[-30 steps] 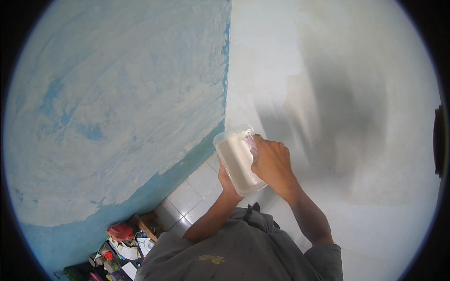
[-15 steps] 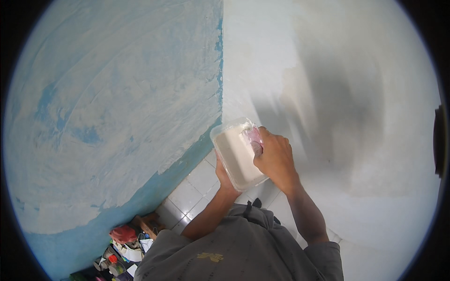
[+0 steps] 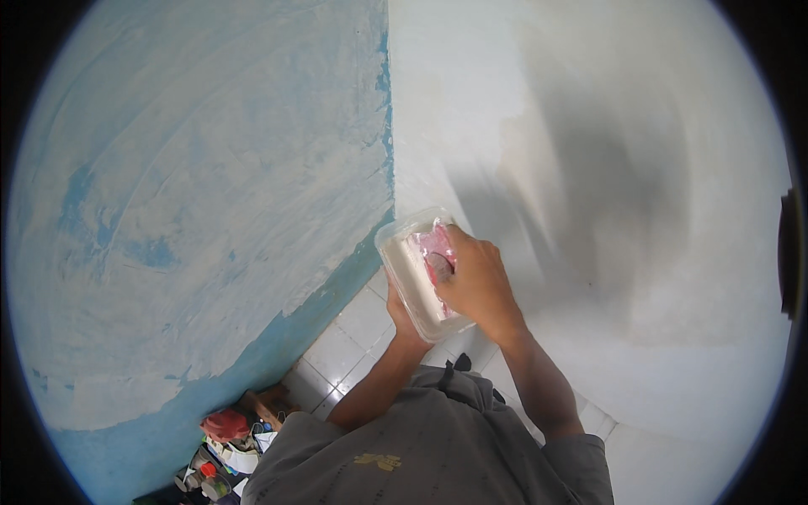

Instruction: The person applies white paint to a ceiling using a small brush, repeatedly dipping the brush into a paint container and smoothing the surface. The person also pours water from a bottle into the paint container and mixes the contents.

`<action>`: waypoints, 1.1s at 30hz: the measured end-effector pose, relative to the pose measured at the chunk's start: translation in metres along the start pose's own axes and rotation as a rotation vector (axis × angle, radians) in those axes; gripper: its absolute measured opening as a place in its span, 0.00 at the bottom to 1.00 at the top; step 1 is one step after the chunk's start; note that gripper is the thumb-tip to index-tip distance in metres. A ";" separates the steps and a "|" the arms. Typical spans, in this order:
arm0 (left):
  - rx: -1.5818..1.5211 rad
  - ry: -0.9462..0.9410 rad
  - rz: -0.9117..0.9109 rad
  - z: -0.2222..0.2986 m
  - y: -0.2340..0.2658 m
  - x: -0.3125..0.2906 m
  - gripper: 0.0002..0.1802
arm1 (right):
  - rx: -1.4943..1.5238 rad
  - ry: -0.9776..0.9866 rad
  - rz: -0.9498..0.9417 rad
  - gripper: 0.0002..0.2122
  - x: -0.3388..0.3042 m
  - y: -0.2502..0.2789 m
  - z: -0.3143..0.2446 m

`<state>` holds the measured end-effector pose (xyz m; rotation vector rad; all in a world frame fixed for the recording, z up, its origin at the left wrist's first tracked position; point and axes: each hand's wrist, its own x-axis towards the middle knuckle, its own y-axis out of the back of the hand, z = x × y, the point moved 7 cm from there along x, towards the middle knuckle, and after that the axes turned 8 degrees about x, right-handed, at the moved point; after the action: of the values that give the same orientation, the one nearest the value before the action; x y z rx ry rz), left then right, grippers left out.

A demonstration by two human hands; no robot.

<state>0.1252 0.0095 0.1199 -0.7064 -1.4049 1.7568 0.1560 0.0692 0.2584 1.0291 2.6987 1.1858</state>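
Observation:
A clear plastic tub (image 3: 390,263) with white putty (image 3: 407,259) in it is held in front of me, near the corner of two walls. My left hand (image 3: 402,313) grips it from its left side and underneath, most of the fingers hidden by the tub. Inside the tub, my right hand (image 3: 480,280) is closed on a pink putty scraper (image 3: 429,242) smeared with white. The scraper's flat face lies over the putty, and a rounded greyish part shows beside my thumb. The right fingertips are partly out of sight.
The left wall (image 3: 227,168) is blue with patchy white coating; the right wall (image 3: 471,101) is whitish with grey shadowed areas. White floor tiles (image 3: 337,349) lie below. At the lower left sits a pile of clutter with a red cloth-like item (image 3: 225,426) and bottles.
My right hand has moved slightly left with the scraper, which now covers more of the tub's inside and shows more of its pink face. The left hand keeps hold of the tub.

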 end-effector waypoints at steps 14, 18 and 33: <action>0.062 0.033 0.012 -0.002 -0.002 -0.004 0.34 | 0.082 -0.019 -0.034 0.12 -0.008 0.015 0.018; 0.019 0.030 0.020 0.001 -0.018 -0.006 0.34 | 0.056 -0.109 -0.030 0.13 -0.005 0.022 0.018; -0.013 -0.062 -0.010 -0.007 0.025 -0.003 0.33 | 0.015 -0.035 -0.115 0.16 -0.014 -0.010 0.001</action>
<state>0.1269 0.0085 0.0943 -0.6562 -1.4604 1.7767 0.1609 0.0565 0.2479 0.8737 2.7031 1.1194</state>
